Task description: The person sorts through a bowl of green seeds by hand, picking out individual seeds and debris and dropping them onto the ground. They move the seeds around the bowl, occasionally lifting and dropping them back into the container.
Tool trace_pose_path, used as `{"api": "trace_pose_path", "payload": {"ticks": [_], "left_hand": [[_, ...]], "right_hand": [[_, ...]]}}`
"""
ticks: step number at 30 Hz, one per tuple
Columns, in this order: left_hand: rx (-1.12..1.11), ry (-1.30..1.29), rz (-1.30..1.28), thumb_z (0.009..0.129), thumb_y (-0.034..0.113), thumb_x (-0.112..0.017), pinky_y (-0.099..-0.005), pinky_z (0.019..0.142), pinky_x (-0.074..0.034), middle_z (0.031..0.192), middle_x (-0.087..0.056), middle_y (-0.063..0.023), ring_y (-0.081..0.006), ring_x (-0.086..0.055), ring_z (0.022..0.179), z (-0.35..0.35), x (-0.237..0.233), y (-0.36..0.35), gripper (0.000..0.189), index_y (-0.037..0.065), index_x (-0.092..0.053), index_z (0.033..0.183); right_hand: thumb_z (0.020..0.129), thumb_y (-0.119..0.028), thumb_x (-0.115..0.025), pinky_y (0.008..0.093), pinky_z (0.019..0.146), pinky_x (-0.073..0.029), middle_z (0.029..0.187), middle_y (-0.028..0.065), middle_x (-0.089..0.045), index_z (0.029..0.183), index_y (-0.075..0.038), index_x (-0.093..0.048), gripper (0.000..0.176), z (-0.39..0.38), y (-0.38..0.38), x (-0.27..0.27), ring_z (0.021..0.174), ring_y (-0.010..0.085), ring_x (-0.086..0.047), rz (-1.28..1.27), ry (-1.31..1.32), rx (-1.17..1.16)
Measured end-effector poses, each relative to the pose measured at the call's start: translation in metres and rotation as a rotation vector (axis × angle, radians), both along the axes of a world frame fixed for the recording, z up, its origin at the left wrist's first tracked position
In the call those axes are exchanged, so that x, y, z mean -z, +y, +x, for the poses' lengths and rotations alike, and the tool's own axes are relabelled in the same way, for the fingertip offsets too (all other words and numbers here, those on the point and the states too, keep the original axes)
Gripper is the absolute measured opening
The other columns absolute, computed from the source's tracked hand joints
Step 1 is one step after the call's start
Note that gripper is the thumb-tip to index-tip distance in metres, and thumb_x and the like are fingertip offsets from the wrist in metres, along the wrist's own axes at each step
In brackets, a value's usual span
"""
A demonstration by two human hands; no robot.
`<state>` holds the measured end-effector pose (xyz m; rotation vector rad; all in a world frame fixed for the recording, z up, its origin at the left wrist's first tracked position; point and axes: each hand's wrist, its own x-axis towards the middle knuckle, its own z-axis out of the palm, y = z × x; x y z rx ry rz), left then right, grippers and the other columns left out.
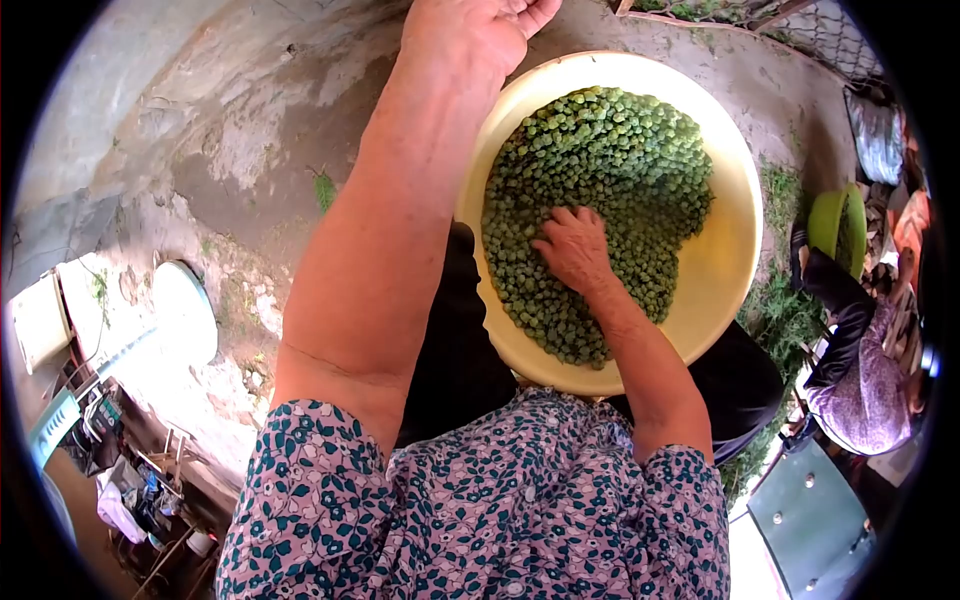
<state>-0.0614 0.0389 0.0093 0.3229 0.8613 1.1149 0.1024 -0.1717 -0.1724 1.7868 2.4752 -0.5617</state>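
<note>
A wide pale-yellow basin rests at my lap, heaped with small round green pieces that look like pods; their exact kind I cannot make out. My right hand is in the middle of the heap, its fingers curled down into the pieces and their tips partly hidden. Above the basin's far left rim, my left hand is raised and cut off by the top edge of the view. Its visible fingers are curled in, and whatever they hold, if anything, does not show.
Another person in a purple top sits at the right, near a green basin. A blue-grey cabinet stands at lower right. On the left are a round white stool-like top and assorted clutter. Wire mesh borders the upper right.
</note>
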Motion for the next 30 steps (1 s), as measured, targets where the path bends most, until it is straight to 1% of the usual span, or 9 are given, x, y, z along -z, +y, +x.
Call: {"api": "trace_pose_path", "payload": {"ticks": [4,8,11,13,15,19,25,27,30], "left_hand": [[0.008,-0.033,0.017,0.090,0.014,-0.055,-0.0273,0.073,-0.048,0.085,-0.061,-0.0049,-0.0157,-0.057,0.078,-0.005,0.005,0.004,0.009,0.006,-0.057,0.092],[0.017,-0.066,0.028,0.090,0.014,-0.055,-0.0274,0.072,-0.048,0.084,-0.061,-0.0048,-0.0158,-0.057,0.077,-0.005,0.008,0.008,0.008,0.006,-0.057,0.090],[0.011,-0.073,0.045,0.090,0.014,-0.055,-0.0276,0.071,-0.048,0.084,-0.061,-0.0049,-0.0157,-0.057,0.076,-0.006,0.008,0.008,0.008,0.006,-0.057,0.090],[0.009,-0.061,0.038,0.089,0.014,-0.055,-0.0276,0.071,-0.048,0.083,-0.061,-0.0050,-0.0156,-0.057,0.076,-0.004,0.005,0.007,0.008,0.006,-0.057,0.090],[0.007,-0.044,0.033,0.089,0.014,-0.055,-0.0275,0.071,-0.048,0.083,-0.061,-0.0051,-0.0156,-0.057,0.076,-0.003,0.004,0.007,0.008,0.006,-0.058,0.089],[0.005,-0.046,0.030,0.089,0.013,-0.056,-0.0273,0.070,-0.048,0.083,-0.061,-0.0052,-0.0155,-0.057,0.075,-0.003,0.004,0.006,0.008,0.006,-0.058,0.089],[-0.010,-0.030,0.028,0.088,0.013,-0.057,-0.0272,0.071,-0.048,0.083,-0.061,-0.0052,-0.0156,-0.057,0.075,0.002,0.002,0.006,0.007,0.006,-0.058,0.090],[-0.011,-0.035,0.025,0.088,0.013,-0.057,-0.0272,0.071,-0.048,0.083,-0.061,-0.0053,-0.0157,-0.057,0.075,0.005,0.001,0.005,0.007,0.005,-0.058,0.090],[-0.018,-0.024,0.005,0.088,0.012,-0.057,-0.0276,0.072,-0.048,0.083,-0.061,-0.0055,-0.0161,-0.057,0.077,0.005,-0.003,0.003,0.008,0.005,-0.058,0.091]], "right_hand": [[0.075,-0.027,-0.067,0.0426,0.080,-0.041,0.103,0.0059,-0.053,0.095,-0.013,-0.063,0.025,0.030,-0.025,-0.011,0.100,0.0274,-0.047,-0.051,-0.007,0.073],[0.075,-0.028,-0.067,0.0432,0.080,-0.040,0.104,0.0063,-0.052,0.096,-0.013,-0.063,0.026,0.064,-0.044,-0.038,0.100,0.0279,-0.047,-0.142,-0.039,0.101],[0.073,-0.022,-0.070,0.0466,0.083,-0.040,0.109,0.0075,-0.052,0.098,-0.013,-0.062,0.027,0.079,-0.047,-0.057,0.104,0.0290,-0.047,-0.294,-0.231,0.186],[0.069,-0.015,-0.072,0.0516,0.086,-0.038,0.114,0.0091,-0.051,0.099,-0.012,-0.062,0.032,0.080,-0.045,-0.063,0.106,0.0303,-0.048,-0.034,-0.285,0.101],[0.068,-0.008,-0.072,0.0503,0.088,-0.038,0.116,0.0110,-0.051,0.100,-0.010,-0.061,0.034,0.067,-0.036,-0.059,0.106,0.0321,-0.049,0.028,-0.209,0.106],[0.074,-0.005,-0.065,0.0394,0.078,-0.046,0.101,0.0141,-0.055,0.099,-0.005,-0.061,0.025,0.017,-0.012,-0.029,0.094,0.0322,-0.054,-0.021,0.356,0.203],[0.073,-0.021,-0.069,0.0409,0.071,-0.047,0.087,0.0151,-0.055,0.093,-0.003,-0.063,0.028,-0.046,-0.002,0.021,0.084,0.0342,-0.056,-0.130,0.497,0.445],[0.070,-0.029,-0.073,0.0426,0.070,-0.047,0.086,0.0169,-0.055,0.094,-0.004,-0.063,0.037,-0.059,-0.006,0.021,0.084,0.0349,-0.056,-0.052,0.273,0.462],[0.068,-0.029,-0.074,0.0430,0.070,-0.047,0.086,0.0167,-0.054,0.095,-0.005,-0.064,0.037,-0.067,-0.005,0.022,0.084,0.0351,-0.056,-0.066,0.253,0.494]]}}
